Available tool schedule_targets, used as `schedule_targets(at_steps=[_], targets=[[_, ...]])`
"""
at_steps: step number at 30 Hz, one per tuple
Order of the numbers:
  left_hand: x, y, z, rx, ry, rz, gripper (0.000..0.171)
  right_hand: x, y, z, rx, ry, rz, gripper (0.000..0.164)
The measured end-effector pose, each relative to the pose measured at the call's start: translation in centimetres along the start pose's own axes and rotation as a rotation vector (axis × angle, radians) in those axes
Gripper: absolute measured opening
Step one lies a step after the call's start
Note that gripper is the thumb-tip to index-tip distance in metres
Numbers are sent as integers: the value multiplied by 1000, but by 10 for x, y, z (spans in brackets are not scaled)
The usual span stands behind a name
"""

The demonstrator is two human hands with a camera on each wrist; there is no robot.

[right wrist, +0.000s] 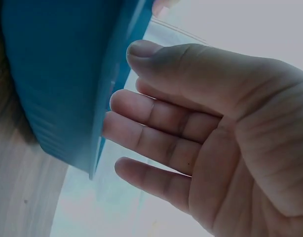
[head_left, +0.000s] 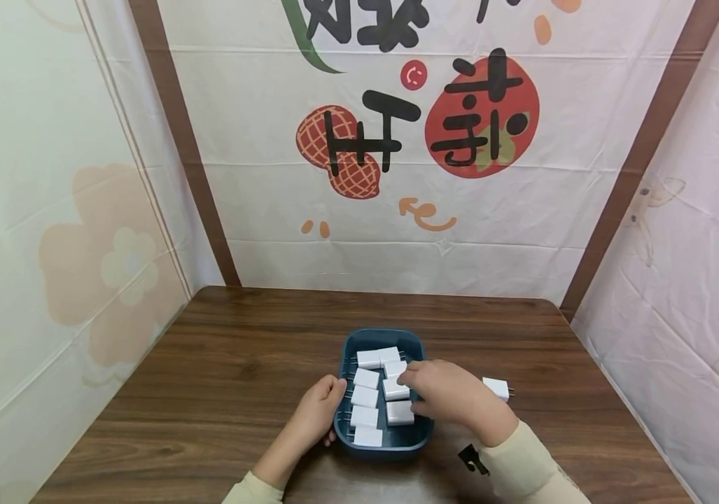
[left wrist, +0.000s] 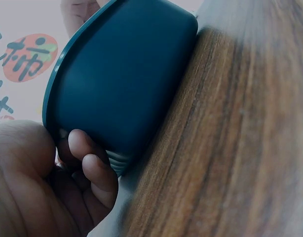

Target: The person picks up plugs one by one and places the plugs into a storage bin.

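Observation:
A dark blue plastic bin (head_left: pixel 391 453) on the table holds several white plug-in chargers (head_left: pixel 364 397), in two rough columns, with metal prongs showing on some. My left hand (head_left: pixel 319 407) grips the bin's left rim; in the left wrist view its fingers (left wrist: pixel 99 175) curl against the outer wall. My right hand (head_left: pixel 450 393) reaches over the right rim, fingertips at the right column of chargers. In the right wrist view its fingers (right wrist: pixel 156 140) are fairly straight and apart from the thumb, with nothing seen between them; the fingertips are partly behind the rim.
One more white charger (head_left: pixel 496 388) lies on the wooden table (head_left: pixel 258 350) to the right, partly behind my right hand. A small black piece (head_left: pixel 472 459) shows by the right sleeve. Printed cloth (head_left: pixel 397 259) hangs behind the table and at both sides.

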State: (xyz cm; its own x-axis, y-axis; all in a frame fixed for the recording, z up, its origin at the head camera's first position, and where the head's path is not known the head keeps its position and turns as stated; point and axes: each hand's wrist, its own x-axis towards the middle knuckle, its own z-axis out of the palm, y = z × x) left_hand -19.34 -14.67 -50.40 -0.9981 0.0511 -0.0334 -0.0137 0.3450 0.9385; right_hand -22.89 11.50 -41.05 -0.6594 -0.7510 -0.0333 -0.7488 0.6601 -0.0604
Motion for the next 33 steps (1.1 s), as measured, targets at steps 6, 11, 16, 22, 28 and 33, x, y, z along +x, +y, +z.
schedule_targets(at_steps=[6, 11, 16, 22, 28, 33], targets=[[1, -1, 1, 0, -10, -10, 39, -6, 7, -5, -3, 26, 34, 38], [3, -2, 1, -1, -14, -12, 40, -11, 13, -8, 18, 34, 112, 35], [2, -1, 1, 2, -8, -8, 42, -14, 22, -10, 12, 45, 180, 35], [2, -1, 1, -1, -8, -16, 42, -17, 31, -12, 89, 16, 267, 38], [3, -1, 0, 2, -11, -15, 42, -20, 40, -13, 101, 12, 307, 42], [3, -2, 1, -5, -8, -7, 39, -25, 51, -13, 118, 11, 327, 43]])
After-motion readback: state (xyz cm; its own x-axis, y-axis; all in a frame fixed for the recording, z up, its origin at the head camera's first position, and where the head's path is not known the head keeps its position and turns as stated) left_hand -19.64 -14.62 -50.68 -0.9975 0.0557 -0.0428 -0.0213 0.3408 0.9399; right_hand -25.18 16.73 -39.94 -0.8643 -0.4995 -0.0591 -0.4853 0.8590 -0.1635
